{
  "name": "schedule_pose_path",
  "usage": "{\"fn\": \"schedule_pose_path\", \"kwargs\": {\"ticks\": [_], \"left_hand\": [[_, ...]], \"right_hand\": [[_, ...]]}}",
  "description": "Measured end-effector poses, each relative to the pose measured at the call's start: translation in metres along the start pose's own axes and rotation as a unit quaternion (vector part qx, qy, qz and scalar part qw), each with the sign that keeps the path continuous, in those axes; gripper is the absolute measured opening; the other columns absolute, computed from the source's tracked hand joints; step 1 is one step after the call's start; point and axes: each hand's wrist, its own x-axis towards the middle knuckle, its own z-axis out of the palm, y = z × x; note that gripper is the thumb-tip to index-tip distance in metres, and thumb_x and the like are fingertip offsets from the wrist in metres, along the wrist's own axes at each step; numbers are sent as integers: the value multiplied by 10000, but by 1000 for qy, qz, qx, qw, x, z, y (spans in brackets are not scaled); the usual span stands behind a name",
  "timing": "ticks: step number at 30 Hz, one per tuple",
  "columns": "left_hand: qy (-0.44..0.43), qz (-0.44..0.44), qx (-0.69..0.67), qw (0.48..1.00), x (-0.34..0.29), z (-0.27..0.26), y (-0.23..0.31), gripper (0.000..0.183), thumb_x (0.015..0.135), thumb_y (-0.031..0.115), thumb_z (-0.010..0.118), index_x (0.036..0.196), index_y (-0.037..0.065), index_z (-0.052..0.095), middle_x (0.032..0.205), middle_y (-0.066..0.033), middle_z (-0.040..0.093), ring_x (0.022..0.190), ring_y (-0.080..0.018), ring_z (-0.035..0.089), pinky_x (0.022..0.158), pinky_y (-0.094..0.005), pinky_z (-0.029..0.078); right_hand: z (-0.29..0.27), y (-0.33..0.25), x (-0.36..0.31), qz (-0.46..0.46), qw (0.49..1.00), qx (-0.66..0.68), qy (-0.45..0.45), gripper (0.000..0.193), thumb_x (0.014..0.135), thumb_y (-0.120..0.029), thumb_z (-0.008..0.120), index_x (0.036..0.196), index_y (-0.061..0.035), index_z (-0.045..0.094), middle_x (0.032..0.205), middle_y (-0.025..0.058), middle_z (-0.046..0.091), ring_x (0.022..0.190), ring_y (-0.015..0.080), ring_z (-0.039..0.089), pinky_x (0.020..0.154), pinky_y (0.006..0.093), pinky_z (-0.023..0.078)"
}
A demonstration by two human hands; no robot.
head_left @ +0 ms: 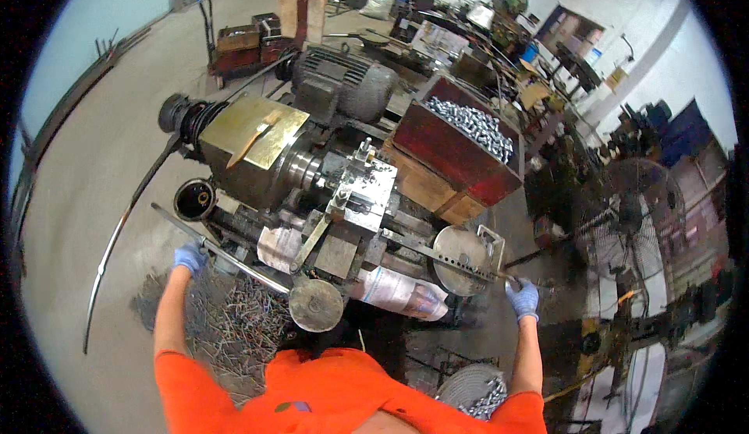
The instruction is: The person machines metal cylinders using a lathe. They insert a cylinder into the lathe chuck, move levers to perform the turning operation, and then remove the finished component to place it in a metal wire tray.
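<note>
My left hand (189,258), in a blue glove, is closed around a long metal rod (248,267) at the left front of a lathe-like machine (265,170). On the right, my gloved right hand (523,300) grips the end of a lever bar (437,256) with a row of holes. That bar runs from the machine's middle, over a round metal plate (462,274). Between my hands sit a bright metal tool block (373,192) and the spindle (301,167). Another round disc (316,306) lies at the near end of the rod.
Behind the block stands a dark red bin (445,153) of small metal parts. A brush (253,139) lies on the brass-coloured cover, beside a motor (343,83). Shavings (242,317) heap at lower left. A basket (452,387) holding parts sits near my right arm; a fan (636,200) stands right.
</note>
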Motion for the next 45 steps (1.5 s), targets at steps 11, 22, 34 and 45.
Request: {"fn": "schedule_pose_path", "kwargs": {"ticks": [11,22,34,45], "left_hand": [[300,68,-327,893,-50,-115,5,273,831,216,600,1000,4,633,816,-151,652,698,-218,623,670,-317,490],[235,26,-128,963,-49,-117,94,290,801,372,582,899,114,671,828,-146,643,798,-314,611,713,-422,473],[258,-13,-137,956,-23,-108,85,297,781,363,610,932,114,673,864,-150,644,844,-313,607,750,-414,472],[250,-1,-151,956,-30,-117,88,267,788,332,601,929,120,682,885,-136,652,848,-306,616,753,-405,479]], "right_hand": [[38,51,31,75,979,-178,-70,509,662,-455,670,1001,-81,605,1073,165,594,1074,337,508,956,405,364],[7,91,-176,216,972,-84,-46,397,689,-458,643,812,-81,656,816,186,642,763,372,617,660,449,485],[3,160,-296,357,916,-161,-84,343,633,-289,641,761,29,653,825,255,626,840,383,617,751,432,496],[-2,144,-294,392,902,-154,-97,353,642,-298,665,795,20,659,845,244,634,850,373,621,751,425,499]]}}
